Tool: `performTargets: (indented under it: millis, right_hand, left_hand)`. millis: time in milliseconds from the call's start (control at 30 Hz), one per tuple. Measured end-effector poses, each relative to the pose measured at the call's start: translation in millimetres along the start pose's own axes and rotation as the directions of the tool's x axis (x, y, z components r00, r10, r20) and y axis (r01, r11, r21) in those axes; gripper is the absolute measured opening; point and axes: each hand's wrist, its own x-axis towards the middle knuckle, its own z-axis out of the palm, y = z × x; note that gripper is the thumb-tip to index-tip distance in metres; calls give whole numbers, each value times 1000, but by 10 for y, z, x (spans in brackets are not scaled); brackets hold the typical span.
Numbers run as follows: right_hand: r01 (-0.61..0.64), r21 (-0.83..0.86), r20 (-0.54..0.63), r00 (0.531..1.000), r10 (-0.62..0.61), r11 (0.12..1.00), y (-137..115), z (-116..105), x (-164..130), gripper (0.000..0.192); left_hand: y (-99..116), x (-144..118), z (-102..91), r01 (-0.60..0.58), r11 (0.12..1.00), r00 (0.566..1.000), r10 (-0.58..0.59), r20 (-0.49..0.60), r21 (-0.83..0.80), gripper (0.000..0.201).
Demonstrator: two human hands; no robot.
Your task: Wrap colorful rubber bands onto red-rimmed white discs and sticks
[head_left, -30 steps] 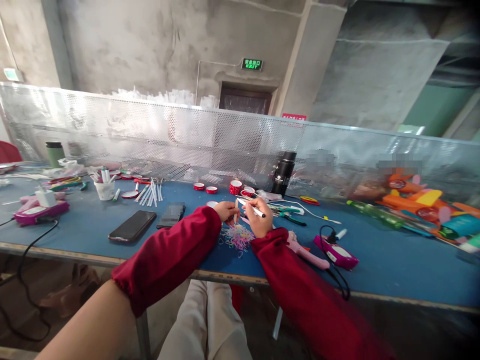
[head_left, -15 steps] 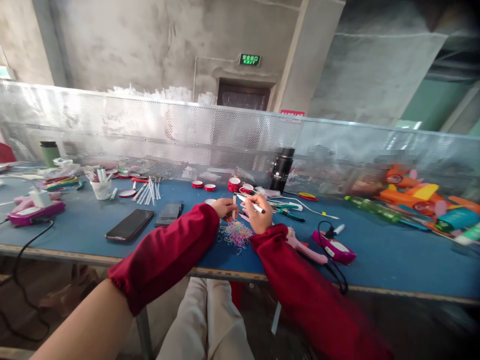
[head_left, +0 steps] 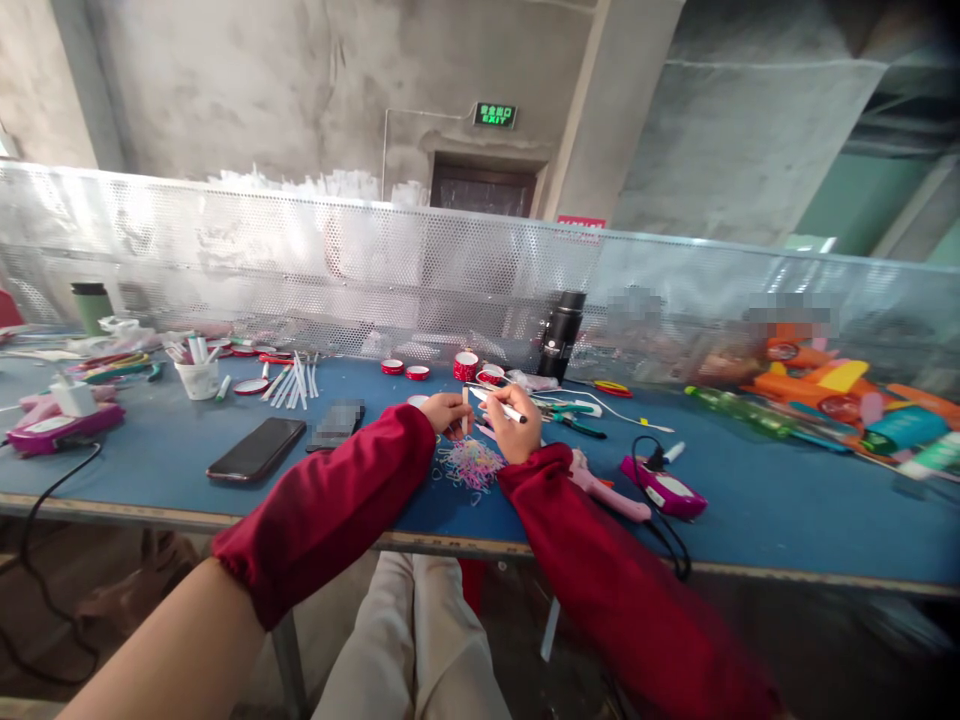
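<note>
White stick (head_left: 466, 410), short and upright, pinched between fingers of left hand (head_left: 445, 413); it stands just above the heap of small pastel elastic bands (head_left: 470, 466) lying on the blue table (head_left: 787, 500). Right hand (head_left: 510, 430) closed around a white pen with dark tip (head_left: 498, 405), tip pointing toward 3 o'clock; pen's other end is close to the stick, contact not resolvable. Both forearms in red sleeves.

Containers:
- White cup (head_left: 197, 378), at 9 o'clock from the hands, well apart; holds several upright white and red-tipped sticks.
- Black flask (head_left: 559, 336), at 1 o'clock, upright, lid on; contents not visible.
- Green tumbler (head_left: 90, 305), far toward 10 o'clock beside the perforated metal screen (head_left: 300, 270); closed.

Other items: loose white sticks (head_left: 296, 380) fanned on table just right of the cup. Red tape rolls (head_left: 469, 366) at 12 o'clock. Black phone (head_left: 256, 449) at 9 o'clock, face up. Pink glue gun (head_left: 604, 488) at 4 o'clock, just beside right sleeve; magenta device with black cable (head_left: 663, 489) beyond it.
</note>
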Motion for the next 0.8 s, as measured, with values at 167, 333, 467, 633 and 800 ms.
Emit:
performTargets:
  millis: [167,333,467,633,800]
  right_hand:
    - [39,-34,3,999,-39,999,-17,-4,-1,17]
    - [64,-70,31,998,-62,995,-14,-6,1,15]
    - [83,-69,49,996,-79,994,-39,-4,0,15]
    - [94,-72,46,995,-91,993,-70,-9,0,16]
    - [94,-94,29,995,-92,991,-34,-17,8,14]
  left_hand:
    - [-1,-4,16,7,1000,1000,-7,3,-14,23]
    - [28,-20,33,16,1000,1000,-16,-2,-24,23]
    - [33,-24,24,5,1000,1000,-5,7,-10,23]
    - [15,-28,25,3,1000,1000,-3,6,-17,21]
    - [-3,-14,23,1,1000,1000,-1,3,-26,22]
